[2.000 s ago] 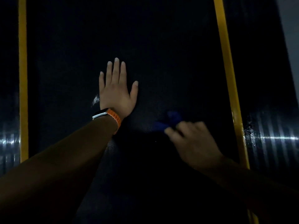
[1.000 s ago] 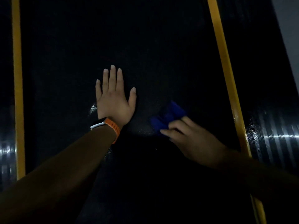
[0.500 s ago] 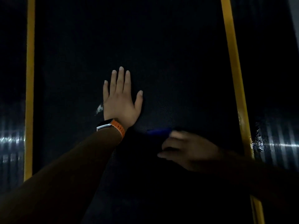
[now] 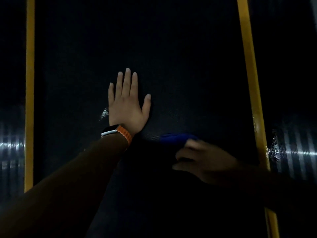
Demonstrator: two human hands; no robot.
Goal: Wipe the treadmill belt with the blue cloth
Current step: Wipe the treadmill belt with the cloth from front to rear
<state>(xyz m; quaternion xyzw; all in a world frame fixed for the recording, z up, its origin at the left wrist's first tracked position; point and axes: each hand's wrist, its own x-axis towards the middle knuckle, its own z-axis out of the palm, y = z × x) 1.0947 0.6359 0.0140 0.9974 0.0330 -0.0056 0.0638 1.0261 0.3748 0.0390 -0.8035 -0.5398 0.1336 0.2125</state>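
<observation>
The black treadmill belt (image 4: 180, 57) fills the middle of the dim view. My left hand (image 4: 127, 104) lies flat on the belt with straight fingers, an orange-strapped watch on its wrist. To its right, nearer to me, my right hand (image 4: 204, 160) holds the blue cloth (image 4: 173, 138) down on the belt; its fingers curl over the cloth. Only the cloth's far edge shows past the fingers, and the hand is blurred and in shadow.
Yellow stripes run along both sides of the belt, the left one (image 4: 30, 83) and the right one (image 4: 250, 74). Beyond them lie dark ribbed side rails (image 4: 295, 148) with bright reflections. A small pale mark (image 4: 104, 113) sits on the belt by my left hand.
My right hand has drawn the blue cloth back toward me from its farther position a second ago, so less cloth shows. My left hand stays flat in place.
</observation>
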